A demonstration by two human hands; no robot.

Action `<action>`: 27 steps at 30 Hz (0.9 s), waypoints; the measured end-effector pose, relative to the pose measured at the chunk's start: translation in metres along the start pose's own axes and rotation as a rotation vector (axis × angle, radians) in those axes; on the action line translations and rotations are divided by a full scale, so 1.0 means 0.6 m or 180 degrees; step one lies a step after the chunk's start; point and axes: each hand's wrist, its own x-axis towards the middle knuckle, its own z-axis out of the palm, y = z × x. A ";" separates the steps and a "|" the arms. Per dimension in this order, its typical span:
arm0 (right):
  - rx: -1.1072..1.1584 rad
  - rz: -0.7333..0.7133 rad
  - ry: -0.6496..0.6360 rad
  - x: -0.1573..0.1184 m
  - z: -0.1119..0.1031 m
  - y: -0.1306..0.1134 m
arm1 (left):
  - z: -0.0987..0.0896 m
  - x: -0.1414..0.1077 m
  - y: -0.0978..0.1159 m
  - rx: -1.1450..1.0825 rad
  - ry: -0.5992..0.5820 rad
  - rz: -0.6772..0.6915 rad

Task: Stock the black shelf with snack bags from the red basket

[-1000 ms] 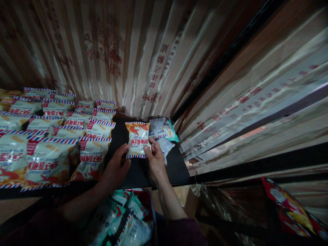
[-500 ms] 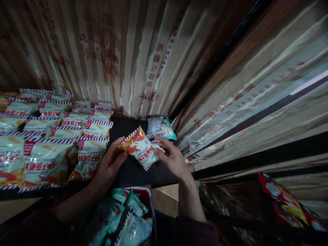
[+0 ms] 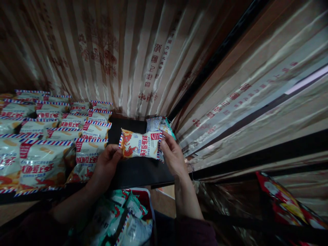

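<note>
Shrimp-print snack bag (image 3: 139, 145) is up at the black shelf (image 3: 146, 176), over its bare R part; can't tell if the underside touches the shelf. It's turned sideways, lettering running front-to-back, striped seals at its L & R ends. Handling (my guess): v. light, soft, puffed w/ air, film slick & shiny, contents prob. brittle, so no hard squeeze on the middle; best grip = the flat crimped seals, where there's nothing to crush. Bag lies btw the two hands: L hand (image 3: 109, 160) at its L end, R hand (image 3: 174, 153) at its R end. L hand: thumb & forefinger nearly together, pinching the near corner of the L seal, other fingers curled. R hand: thumb on the face, fingers round the far side, pinching the R seal; gap is just the film's thickness, approx. Both have hold, bag stretched lengthwise btw them. On the shelf's L part: rows of matching snack bags (image 3: 42, 164), upright-ish, striped tops showing. At the shelf's back R corner, partly hidden by the held bag: a teal-edged packet (image 3: 167, 127) w/ a bluish clear packet (image 3: 153, 124) beside it. Below the shelf's front edge: red bin (image 3: 145, 195) w/ green packets (image 3: 135, 205) inside. Behind the shelf: printed curtain (image 3: 128, 61), pleated. Low, to the R of the shelf: red packet (image 3: 283, 201), details too dark to read.
</note>
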 end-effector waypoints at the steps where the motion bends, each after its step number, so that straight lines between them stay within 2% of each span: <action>1: -0.0013 0.0041 -0.0022 0.000 0.000 0.001 | 0.000 0.000 -0.001 -0.0171 0.0001 -0.0043; 9: 0.0275 0.0499 -0.0095 -0.005 0.025 0.007 | 0.010 -0.004 0.004 -0.1086 0.0014 -0.0410; 12: 0.0306 0.0494 0.0054 -0.003 0.029 0.011 | 0.010 -0.007 0.004 -0.0882 -0.0056 -0.0548; 15: 0.0245 0.0470 0.0171 -0.001 0.026 0.014 | 0.005 -0.007 0.004 -0.0617 -0.0057 -0.0442; 22: -0.0081 0.0394 0.0098 0.002 0.009 0.019 | 0.000 0.003 0.010 -0.0684 0.0300 -0.0339; 27: -0.0120 0.0393 0.0076 0.003 0.005 0.015 | -0.004 0.002 0.009 -0.0304 0.0121 -0.0284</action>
